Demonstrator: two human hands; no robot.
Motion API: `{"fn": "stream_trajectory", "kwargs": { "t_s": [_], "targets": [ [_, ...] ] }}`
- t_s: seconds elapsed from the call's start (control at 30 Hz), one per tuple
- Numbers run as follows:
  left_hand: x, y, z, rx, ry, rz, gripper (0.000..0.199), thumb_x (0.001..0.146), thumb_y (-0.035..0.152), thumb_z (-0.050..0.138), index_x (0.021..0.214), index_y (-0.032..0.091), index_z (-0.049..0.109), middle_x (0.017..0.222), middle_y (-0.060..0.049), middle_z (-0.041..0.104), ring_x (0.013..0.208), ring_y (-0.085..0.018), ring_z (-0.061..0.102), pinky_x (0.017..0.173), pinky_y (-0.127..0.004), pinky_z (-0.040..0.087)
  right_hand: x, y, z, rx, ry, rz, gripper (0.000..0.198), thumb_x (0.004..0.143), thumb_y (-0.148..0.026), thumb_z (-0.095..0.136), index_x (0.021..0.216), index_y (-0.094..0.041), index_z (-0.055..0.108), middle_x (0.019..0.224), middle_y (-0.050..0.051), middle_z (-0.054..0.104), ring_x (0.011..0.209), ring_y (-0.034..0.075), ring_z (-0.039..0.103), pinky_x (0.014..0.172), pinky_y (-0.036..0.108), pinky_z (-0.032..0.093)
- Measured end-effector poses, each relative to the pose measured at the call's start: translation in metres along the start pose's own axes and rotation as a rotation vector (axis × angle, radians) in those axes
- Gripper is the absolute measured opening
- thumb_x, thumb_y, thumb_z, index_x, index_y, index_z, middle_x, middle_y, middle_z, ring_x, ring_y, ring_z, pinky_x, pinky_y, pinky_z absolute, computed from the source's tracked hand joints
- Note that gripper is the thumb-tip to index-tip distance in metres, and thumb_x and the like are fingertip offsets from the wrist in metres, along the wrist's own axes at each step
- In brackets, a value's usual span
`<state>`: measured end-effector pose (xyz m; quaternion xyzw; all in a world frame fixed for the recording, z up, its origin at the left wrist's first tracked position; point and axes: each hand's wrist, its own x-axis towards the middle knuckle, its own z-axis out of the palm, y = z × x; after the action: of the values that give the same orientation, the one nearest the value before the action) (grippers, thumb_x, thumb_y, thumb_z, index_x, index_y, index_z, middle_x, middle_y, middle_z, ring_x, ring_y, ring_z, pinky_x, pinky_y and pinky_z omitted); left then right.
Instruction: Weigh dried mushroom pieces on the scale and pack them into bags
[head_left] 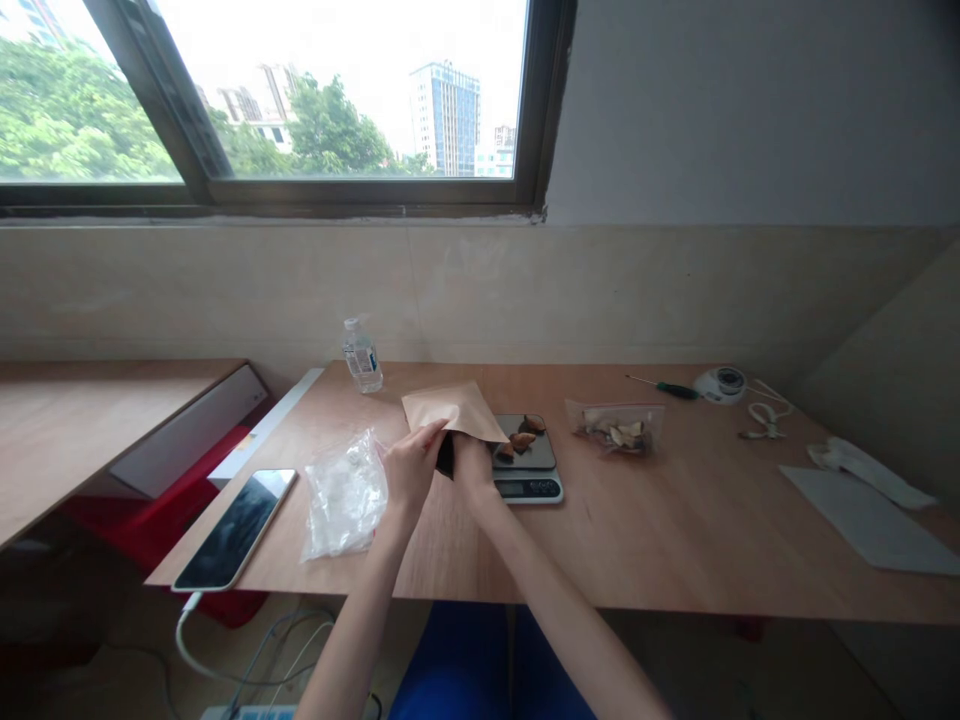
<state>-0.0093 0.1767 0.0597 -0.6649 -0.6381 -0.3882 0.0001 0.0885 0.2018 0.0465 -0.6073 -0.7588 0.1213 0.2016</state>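
The left hand [411,464] pinches a paper bag [446,405] hiding the fingers of the right hand [472,465], whose grip I cannot tell.

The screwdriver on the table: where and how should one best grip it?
Probably by the thick dark handle, from above and the person's side. The screwdriver lies with its thin shaft pointing left, and a round white device sits close by the handle's right end.

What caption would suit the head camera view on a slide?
Left grip on a tan bag, right grip partly hidden by it, near a digital scale bearing brown pieces.
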Motion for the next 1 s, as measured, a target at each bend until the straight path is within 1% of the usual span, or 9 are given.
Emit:
{"fn": "stream_trajectory", "kwargs": {
  "t_s": [0.13,0.33,0.5,0.57,0.63,0.73,0.8,0.87,1.0],
  "targets": [
    [0.003,0.004,-0.001,-0.013,0.004,-0.018,0.020,0.085,0.030,0.054,0.098,0.032,0.070,0.086,0.002,0.074,0.076,-0.016,0.068,0.067,-0.021,0.045,-0.016,0.003,-0.010,0.006,0.017,0.019,0.029,0.087,-0.008,0.041,0.108,-0.014,0.060,0.098,0.014,0.068,0.089,0.021,0.065,0.076,0.028,0.048],
    [0.000,0.003,0.000,-0.059,-0.009,0.000,0.020,0.085,0.029,0.055,0.099,0.032,0.069,0.092,0.003,0.073,0.078,-0.014,0.068,0.070,-0.019,0.045,-0.035,0.009,-0.015,0.114,0.129,-0.111,0.035,0.084,0.000,0.036,0.101,-0.015,0.062,0.100,0.011,0.064,0.096,0.020,0.059,0.081,0.029,0.047],
    [0.001,0.002,-0.001,-0.035,-0.019,-0.010,0.020,0.085,0.027,0.054,0.098,0.030,0.070,0.087,0.003,0.073,0.075,-0.014,0.068,0.068,-0.019,0.045,-0.069,0.018,-0.019,0.436,0.315,-0.301,0.029,0.088,-0.008,0.037,0.097,-0.021,0.061,0.096,0.005,0.057,0.093,0.016,0.057,0.083,0.029,0.048],
    [0.002,0.000,-0.001,-0.030,-0.018,-0.014,0.020,0.085,0.027,0.054,0.098,0.030,0.070,0.087,0.002,0.073,0.074,-0.014,0.068,0.068,-0.020,0.046,-0.084,0.030,-0.021,0.608,0.411,-0.248,0.021,0.089,-0.014,0.042,0.099,-0.022,0.059,0.100,0.006,0.055,0.093,0.016,0.058,0.084,0.030,0.048],
    [0.003,-0.001,0.000,-0.042,-0.015,-0.027,0.020,0.085,0.028,0.055,0.098,0.031,0.070,0.087,0.002,0.073,0.074,-0.014,0.068,0.068,-0.020,0.046,-0.094,0.051,-0.023,0.770,0.482,-0.106,0.018,0.086,-0.021,0.049,0.103,-0.022,0.055,0.104,0.007,0.056,0.091,0.016,0.059,0.083,0.031,0.050],
    [0.006,-0.002,0.002,-0.051,-0.014,-0.058,0.020,0.084,0.030,0.055,0.097,0.032,0.070,0.086,0.003,0.073,0.074,-0.014,0.067,0.066,-0.020,0.046,-0.099,0.094,-0.023,0.985,0.483,0.152,0.027,0.078,-0.030,0.060,0.103,-0.019,0.054,0.103,0.009,0.061,0.084,0.017,0.063,0.078,0.033,0.052],
    [0.007,-0.002,0.003,-0.040,-0.014,-0.068,0.020,0.083,0.030,0.056,0.097,0.032,0.070,0.085,0.003,0.073,0.074,-0.015,0.067,0.065,-0.020,0.046,-0.095,0.122,-0.021,1.054,0.477,0.276,0.033,0.070,-0.034,0.067,0.097,-0.017,0.057,0.099,0.010,0.063,0.081,0.019,0.064,0.075,0.035,0.053],
    [0.009,0.000,0.004,-0.029,-0.017,-0.070,0.020,0.083,0.031,0.056,0.098,0.032,0.070,0.084,0.002,0.073,0.074,-0.015,0.067,0.064,-0.021,0.045,-0.086,0.143,-0.018,1.084,0.503,0.332,0.038,0.065,-0.036,0.070,0.095,-0.016,0.059,0.098,0.011,0.064,0.081,0.020,0.064,0.076,0.037,0.053],
    [0.010,0.002,0.003,-0.024,-0.018,-0.064,0.020,0.083,0.032,0.056,0.098,0.032,0.070,0.084,0.002,0.073,0.073,-0.015,0.067,0.063,-0.021,0.044,-0.064,0.164,-0.013,1.032,0.531,0.315,0.038,0.063,-0.038,0.068,0.092,-0.015,0.059,0.094,0.011,0.065,0.079,0.021,0.064,0.077,0.040,0.052]
  ]
}}
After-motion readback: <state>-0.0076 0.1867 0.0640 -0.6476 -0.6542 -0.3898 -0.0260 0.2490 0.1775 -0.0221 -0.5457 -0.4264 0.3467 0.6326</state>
